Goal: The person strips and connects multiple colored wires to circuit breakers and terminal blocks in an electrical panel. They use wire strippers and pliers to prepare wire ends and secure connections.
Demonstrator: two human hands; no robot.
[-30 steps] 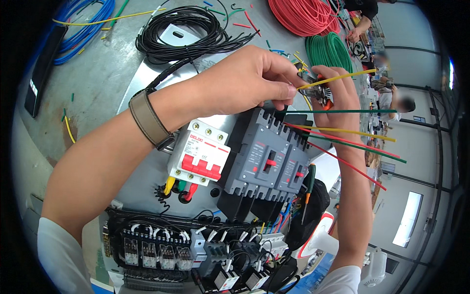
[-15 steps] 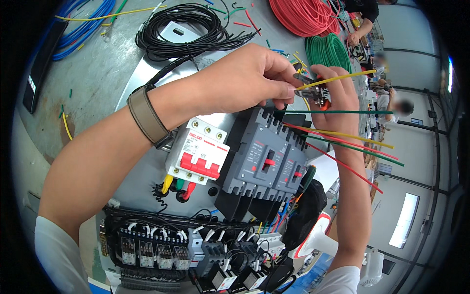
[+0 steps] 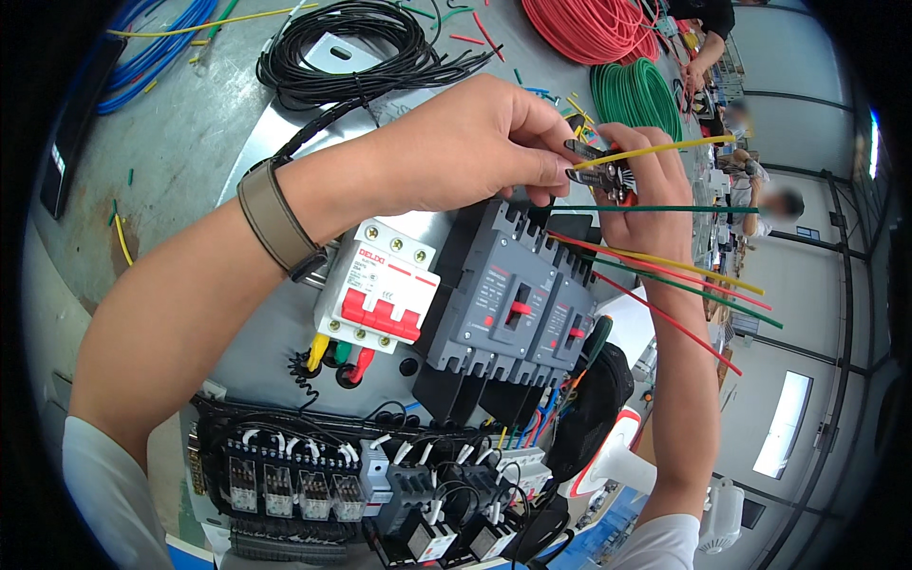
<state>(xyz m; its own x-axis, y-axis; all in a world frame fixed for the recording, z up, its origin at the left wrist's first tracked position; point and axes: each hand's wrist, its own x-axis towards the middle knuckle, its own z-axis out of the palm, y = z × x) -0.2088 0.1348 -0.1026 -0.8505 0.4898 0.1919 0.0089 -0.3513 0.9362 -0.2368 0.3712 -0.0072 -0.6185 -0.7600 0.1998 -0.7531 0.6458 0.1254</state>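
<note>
My left hand (image 3: 499,142) reaches across with thumb and fingers pinched on a yellow wire (image 3: 679,145), close to its end. Wire strippers (image 3: 610,177) with dark jaws and orange-red handle parts sit in my right hand (image 3: 655,185), its fingers curled round them. The jaws are parted at my left fingertips, and the yellow wire runs over them to the right. Below, green, red and yellow wires (image 3: 703,256) stick out from a grey moulded-case circuit breaker (image 3: 508,304). Left of it is a white breaker with red levers (image 3: 380,294).
A black cable coil (image 3: 351,47), a red wire coil (image 3: 589,28) and a green wire coil (image 3: 636,100) lie on the metal table. Relays and contactors (image 3: 294,484) line the panel's near side. A phone (image 3: 66,161) lies far left. Other people are at the back right.
The breakers and panel sit slightly further left in view. My left forearm has shifted a little left. Both hands keep their grips, with the strippers' jaws still beside the left fingertips.
</note>
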